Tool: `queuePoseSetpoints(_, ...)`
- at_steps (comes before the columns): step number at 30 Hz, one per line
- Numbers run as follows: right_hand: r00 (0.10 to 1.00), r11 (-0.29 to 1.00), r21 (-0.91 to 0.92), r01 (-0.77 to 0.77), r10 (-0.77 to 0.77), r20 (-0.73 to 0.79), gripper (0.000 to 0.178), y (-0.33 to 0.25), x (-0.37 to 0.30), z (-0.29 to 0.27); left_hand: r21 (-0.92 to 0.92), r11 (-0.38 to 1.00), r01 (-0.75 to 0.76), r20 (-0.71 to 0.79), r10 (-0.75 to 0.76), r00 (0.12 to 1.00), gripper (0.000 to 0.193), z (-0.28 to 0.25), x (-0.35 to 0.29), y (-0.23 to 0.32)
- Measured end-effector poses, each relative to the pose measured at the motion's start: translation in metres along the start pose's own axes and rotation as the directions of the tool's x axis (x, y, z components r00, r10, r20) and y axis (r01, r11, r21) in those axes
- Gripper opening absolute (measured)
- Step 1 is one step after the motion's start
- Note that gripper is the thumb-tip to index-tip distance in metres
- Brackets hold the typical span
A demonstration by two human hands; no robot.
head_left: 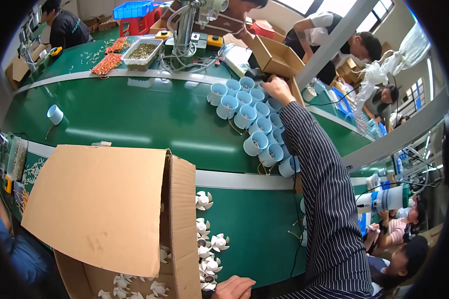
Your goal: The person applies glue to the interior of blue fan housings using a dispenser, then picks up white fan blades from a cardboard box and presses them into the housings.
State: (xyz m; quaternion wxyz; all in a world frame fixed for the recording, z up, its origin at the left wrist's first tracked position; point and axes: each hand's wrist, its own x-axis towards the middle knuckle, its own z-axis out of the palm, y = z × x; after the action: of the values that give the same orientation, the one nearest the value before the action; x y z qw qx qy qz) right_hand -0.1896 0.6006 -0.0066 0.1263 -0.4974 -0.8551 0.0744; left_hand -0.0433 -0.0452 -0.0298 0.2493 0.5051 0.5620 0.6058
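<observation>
"Seen holding what, in the right hand (278,89)?"

"Could not tell. Extended to the upper right of the frame, half curled, just beside clustered light blue cups (259,127) and near an open brown carton (279,55)."

"And with the left hand (234,288)?"

"Caught at the lower edge, partly cropped, just beside white fan wheels (219,242). Could not tell there, either, whether clenched or loose."

"Laid out on what?"

"Saw the cups grouped on a glossy green tabletop (134,109), streaked with reflected light; spotted a lone cup (55,115), tilted, at upper left. Found the fan wheels on a nearer green surface (257,219) at lower centre, with more inside a large cardboard box (100,199) at lower left."

"And around the room?"

"Noted a blue crate (133,10) above red stools (139,25) at the top, a tray of small parts (140,64) beside orange bundles (107,64) at upper left, and co-workers (366,47) at upper and lower right."
</observation>
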Motion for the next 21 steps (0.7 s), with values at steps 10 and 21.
queuePoseSetpoints(10,0.832,0.959,-0.084,0.270,-0.189,0.522,0.053,-0.001,-0.066,-0.051,-0.055,0.996,0.065,0.000,-0.065,0.998,0.023,0.008,-0.004,-0.004)
queuePoseSetpoints(21,0.766,0.950,-0.196,0.241,-0.063,0.639,0.056,-0.026,-0.175,-0.090,0.007,1.000,0.010,-0.104,-0.009,0.995,0.033,0.012,-0.002,-0.003)
